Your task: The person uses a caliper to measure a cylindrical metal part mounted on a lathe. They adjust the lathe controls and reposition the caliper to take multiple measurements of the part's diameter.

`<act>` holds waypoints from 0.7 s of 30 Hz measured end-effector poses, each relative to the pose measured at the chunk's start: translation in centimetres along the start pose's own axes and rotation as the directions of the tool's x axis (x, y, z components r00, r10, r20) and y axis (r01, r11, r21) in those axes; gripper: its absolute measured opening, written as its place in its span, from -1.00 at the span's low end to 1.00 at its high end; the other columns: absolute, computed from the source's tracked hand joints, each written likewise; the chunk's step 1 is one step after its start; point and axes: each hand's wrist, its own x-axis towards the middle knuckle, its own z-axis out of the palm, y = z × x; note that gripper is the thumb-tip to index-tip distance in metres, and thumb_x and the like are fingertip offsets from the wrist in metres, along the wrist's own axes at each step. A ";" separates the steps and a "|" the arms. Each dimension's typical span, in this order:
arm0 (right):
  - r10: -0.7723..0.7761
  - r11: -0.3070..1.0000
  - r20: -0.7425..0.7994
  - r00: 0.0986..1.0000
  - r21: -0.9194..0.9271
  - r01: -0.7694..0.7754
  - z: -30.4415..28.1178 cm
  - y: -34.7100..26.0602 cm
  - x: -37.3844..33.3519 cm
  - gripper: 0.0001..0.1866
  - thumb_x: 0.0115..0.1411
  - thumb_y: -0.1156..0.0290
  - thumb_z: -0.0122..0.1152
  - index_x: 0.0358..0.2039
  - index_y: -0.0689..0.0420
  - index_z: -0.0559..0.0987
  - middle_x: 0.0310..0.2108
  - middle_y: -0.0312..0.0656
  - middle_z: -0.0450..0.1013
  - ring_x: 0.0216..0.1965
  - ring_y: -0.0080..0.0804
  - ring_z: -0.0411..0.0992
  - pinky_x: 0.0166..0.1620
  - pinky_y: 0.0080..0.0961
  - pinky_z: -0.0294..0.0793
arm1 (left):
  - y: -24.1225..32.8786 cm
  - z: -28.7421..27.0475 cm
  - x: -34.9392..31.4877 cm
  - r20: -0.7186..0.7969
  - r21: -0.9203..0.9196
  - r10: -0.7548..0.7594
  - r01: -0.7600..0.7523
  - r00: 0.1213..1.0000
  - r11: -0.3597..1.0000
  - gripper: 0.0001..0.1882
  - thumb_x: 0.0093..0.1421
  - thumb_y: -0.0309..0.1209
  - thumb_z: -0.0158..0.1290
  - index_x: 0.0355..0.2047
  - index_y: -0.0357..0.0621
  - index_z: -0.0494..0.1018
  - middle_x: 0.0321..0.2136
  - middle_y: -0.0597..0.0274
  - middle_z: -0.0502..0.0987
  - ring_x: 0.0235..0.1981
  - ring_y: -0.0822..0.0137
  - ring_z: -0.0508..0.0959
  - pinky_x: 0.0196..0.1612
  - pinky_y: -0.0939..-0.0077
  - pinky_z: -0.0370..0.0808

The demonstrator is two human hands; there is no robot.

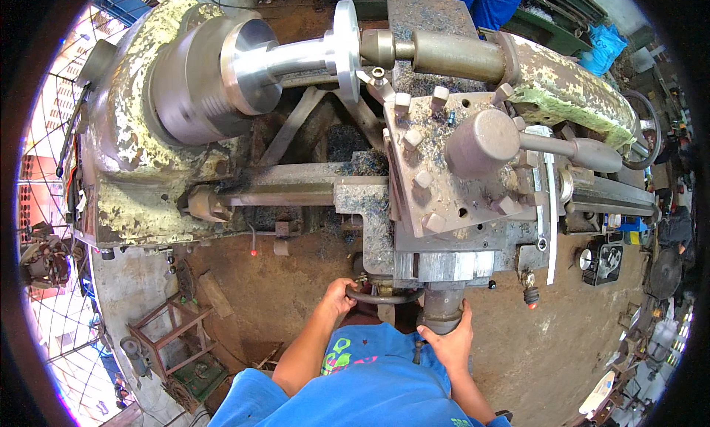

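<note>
My left hand (340, 295) is closed around the rim of a dark handwheel (384, 298) at the front of a metal lathe. My right hand (450, 340) wraps around the round grey collar of the cross-slide dial (442, 316), thumb on its near side. Beyond them, a shiny flanged metal workpiece (296, 59) sits between the chuck (194, 83), whose surface is smeared as if turning, and the tailstock centre (379, 48). The square tool post (436, 183) carries several bolts and a clamping lever (569, 147). Its cutting tool (379, 83) points toward the workpiece flange.
Metal chips (355, 142) litter the lathe bed and carriage. A spanner (540, 212) and a steel rule (551, 220) lie right of the tool post. A red-knobbed lever (531, 294) sticks out in front. A rusty frame (174, 334) stands at left; a black basket (605, 261) at right.
</note>
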 end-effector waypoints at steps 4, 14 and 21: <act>0.029 0.999 0.008 1.000 0.037 -0.029 0.0 0.0 0.0 0.21 -0.33 0.19 0.67 0.26 0.43 0.18 0.05 0.37 0.38 0.09 0.18 0.42 0.15 -0.15 0.40 | 0.4 -0.1 0.3 0.017 0.017 -0.010 0.010 1.000 1.000 -0.81 0.01 -0.35 0.12 -0.66 0.00 0.37 -0.71 0.33 0.36 -0.77 0.34 0.26 -0.73 0.47 0.19; 0.034 0.999 0.011 0.999 -0.008 -0.034 -0.2 0.0 -0.1 0.19 -0.33 0.18 0.66 0.25 0.40 0.19 0.04 0.34 0.40 0.07 0.18 0.43 0.13 -0.15 0.43 | 0.5 -1.1 2.0 0.069 0.016 -0.054 0.053 0.996 0.998 -0.79 0.02 -0.32 0.12 -0.69 0.02 0.37 -0.73 0.32 0.39 -0.80 0.31 0.28 -0.75 0.45 0.19; 0.058 0.998 0.027 0.998 0.025 -0.059 -0.3 -0.2 -0.1 0.17 -0.31 0.16 0.64 0.25 0.39 0.20 0.05 0.33 0.40 0.08 0.16 0.43 0.13 -0.14 0.43 | -0.5 2.2 -2.7 -0.093 -0.079 0.042 -0.049 0.995 0.996 -0.83 0.17 -0.28 0.06 -0.47 -0.06 0.38 -0.69 0.30 0.38 -0.81 0.37 0.26 -0.77 0.46 0.15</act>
